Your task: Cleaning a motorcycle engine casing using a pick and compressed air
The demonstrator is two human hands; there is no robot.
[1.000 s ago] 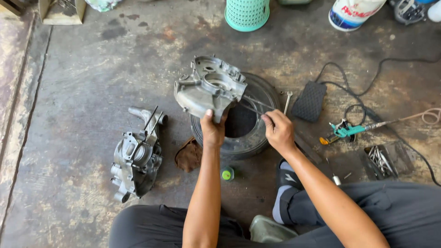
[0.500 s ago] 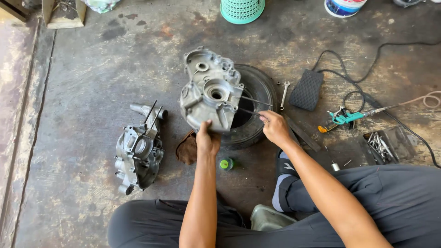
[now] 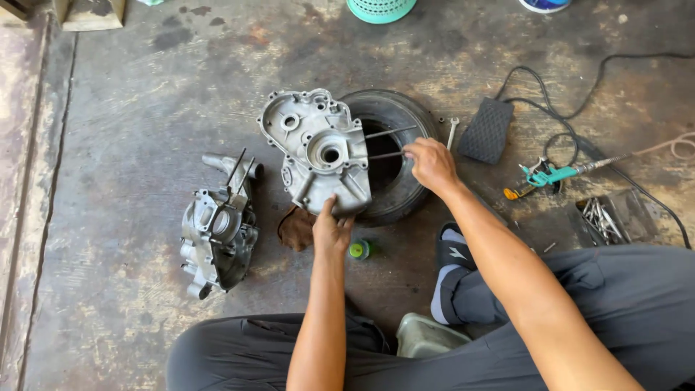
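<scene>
Left hand [image 3: 331,233] grips lower edge of grey engine case cover [image 3: 316,150], fingers closed on it; cover lies tilted on small black tyre [image 3: 405,130], mid-floor. Right hand [image 3: 430,164] pinches long stud [image 3: 384,155] sticking out over tyre hole. Second engine case [image 3: 217,232] lies apart, toward left floor edge. Green cap [image 3: 358,250] just beside left hand.

A repair workshop floor.
Stained concrete floor [image 3: 130,108] holds engine casings [image 3: 217,235], a small tyre [image 3: 394,119], a spanner [image 3: 452,132] and loose bolts [image 3: 601,217].
</scene>
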